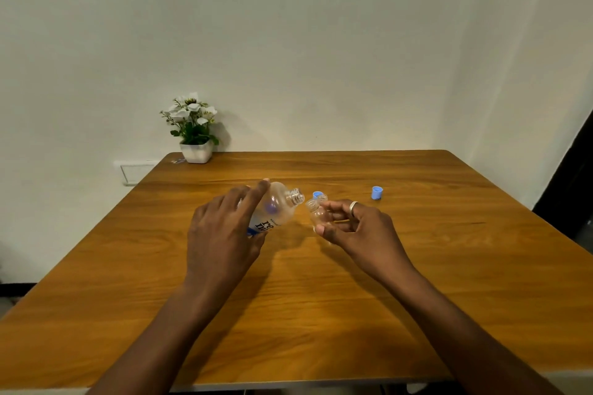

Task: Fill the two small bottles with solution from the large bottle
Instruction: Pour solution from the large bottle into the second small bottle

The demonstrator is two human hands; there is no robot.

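Your left grip [221,231] curls round the large clear bottle [279,208], which is uncapped and tilted above the wooden desk [321,314], its mouth pointing right. Your right grip [356,228] pinches a small clear bottle [316,213], tilted so its open mouth sits just beside the large one's. A blue cap [317,195] shows just behind them, and a second blue cap [377,192] stands farther right on the desk.

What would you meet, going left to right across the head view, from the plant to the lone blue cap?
Plant → left hand → large bottle → small bottle → right hand → blue cap. The second cap, behind the small bottle, is left out.
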